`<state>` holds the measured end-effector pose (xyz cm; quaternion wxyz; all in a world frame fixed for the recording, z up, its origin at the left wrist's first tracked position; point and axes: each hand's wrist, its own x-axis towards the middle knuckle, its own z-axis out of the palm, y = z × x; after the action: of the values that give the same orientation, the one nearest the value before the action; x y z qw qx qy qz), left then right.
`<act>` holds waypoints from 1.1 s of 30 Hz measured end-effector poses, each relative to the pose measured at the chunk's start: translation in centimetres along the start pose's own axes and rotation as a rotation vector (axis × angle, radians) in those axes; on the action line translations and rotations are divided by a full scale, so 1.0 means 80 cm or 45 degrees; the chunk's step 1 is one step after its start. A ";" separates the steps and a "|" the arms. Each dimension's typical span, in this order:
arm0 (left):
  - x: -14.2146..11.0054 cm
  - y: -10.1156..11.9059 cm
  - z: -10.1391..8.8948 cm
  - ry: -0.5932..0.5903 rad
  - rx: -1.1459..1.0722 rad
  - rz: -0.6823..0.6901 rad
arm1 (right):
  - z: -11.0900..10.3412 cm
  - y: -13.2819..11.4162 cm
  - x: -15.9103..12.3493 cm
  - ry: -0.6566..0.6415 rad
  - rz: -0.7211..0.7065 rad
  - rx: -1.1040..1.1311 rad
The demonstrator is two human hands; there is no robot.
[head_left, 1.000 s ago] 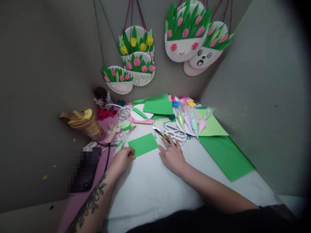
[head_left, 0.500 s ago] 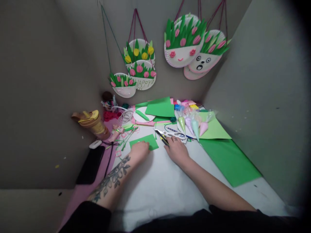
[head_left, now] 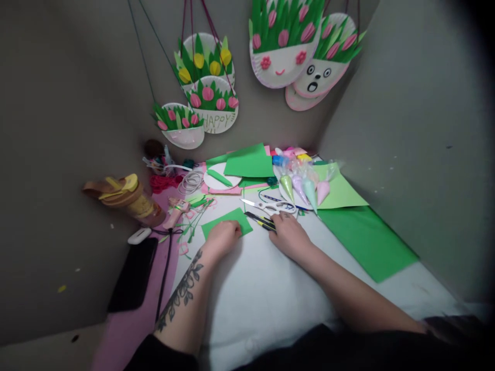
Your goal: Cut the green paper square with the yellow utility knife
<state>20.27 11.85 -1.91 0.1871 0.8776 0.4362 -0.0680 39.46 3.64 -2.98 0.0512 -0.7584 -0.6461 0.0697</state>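
Change: both hands sit further up the table than one second ago; the left hand [head_left: 222, 236] now covers the near edge of the green paper rectangle [head_left: 228, 221].
Table [head_left: 263, 293]: flat white surface; large green sheet [head_left: 363, 242] at 3 o'clock.
Green paper rectangle: thin, matte — under the left fingers, extending to 12 o'clock.
Left hand: flat, pressing, not clenched.
Right hand [head_left: 290, 234]: fingers on dark pens [head_left: 261, 220] — closure cannot be determined; scissors [head_left: 273, 207] just beyond.
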 end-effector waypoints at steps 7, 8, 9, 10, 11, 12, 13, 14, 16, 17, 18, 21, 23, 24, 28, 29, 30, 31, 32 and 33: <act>-0.004 -0.002 0.005 0.050 0.068 -0.054 | 0.013 0.004 -0.002 0.020 -0.053 0.172; -0.004 -0.002 0.004 0.052 0.067 -0.061 | 0.014 0.004 0.001 0.040 -0.056 0.174; -0.003 -0.003 0.002 0.056 0.065 -0.063 | 0.014 0.004 0.005 0.054 -0.061 0.172; -0.003 -0.003 0.001 0.063 0.060 -0.058 | 0.014 0.003 0.009 0.062 -0.069 0.168; -0.004 -0.003 0.000 0.067 0.053 -0.052 | 0.014 0.003 0.013 0.064 -0.079 0.161; -0.004 -0.004 -0.001 0.066 0.044 -0.047 | 0.014 0.003 0.016 0.062 -0.088 0.153; -0.004 -0.004 -0.002 0.061 0.033 -0.048 | 0.014 0.004 0.019 0.059 -0.096 0.145; -0.004 -0.005 -0.002 0.053 0.023 -0.053 | 0.015 0.004 0.022 0.058 -0.103 0.140; -0.004 -0.006 -0.002 0.034 0.011 -0.076 | 0.015 0.006 0.025 0.058 -0.109 0.132; -0.004 -0.007 -0.001 0.029 0.012 -0.086 | 0.015 0.007 0.026 0.058 -0.109 0.127; -0.004 -0.008 0.000 0.032 0.016 -0.096 | 0.015 0.007 0.026 0.056 -0.109 0.122; -0.004 -0.011 0.002 0.051 0.035 -0.110 | 0.014 0.005 0.023 0.046 -0.115 0.092; -0.004 -0.014 0.003 0.049 0.039 -0.108 | 0.014 0.001 0.017 0.051 -0.120 0.067; -0.005 -0.016 0.003 0.038 0.040 -0.096 | 0.015 -0.001 0.014 0.058 -0.122 0.057; -0.009 -0.022 -0.001 -0.007 0.054 -0.039 | 0.015 0.001 0.005 0.094 -0.166 0.145; -0.009 -0.023 -0.002 -0.010 0.056 -0.036 | 0.013 0.006 0.006 0.119 -0.180 0.191; -0.010 -0.023 -0.003 -0.009 0.057 -0.039 | 0.011 0.011 0.008 0.152 -0.185 0.221; -0.011 -0.023 -0.004 -0.006 0.055 -0.040 | 0.008 0.018 0.012 0.191 -0.171 0.226; -0.011 -0.023 -0.004 -0.004 0.053 -0.039 | 0.004 0.025 0.016 0.228 -0.136 0.185; -0.011 -0.022 -0.004 -0.004 0.053 -0.039 | -0.001 0.032 0.022 0.240 -0.089 0.117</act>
<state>18.32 12.30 -1.83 0.1684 0.8743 0.4479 -0.0812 42.21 4.94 -3.43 0.1488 -0.7354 -0.6605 0.0258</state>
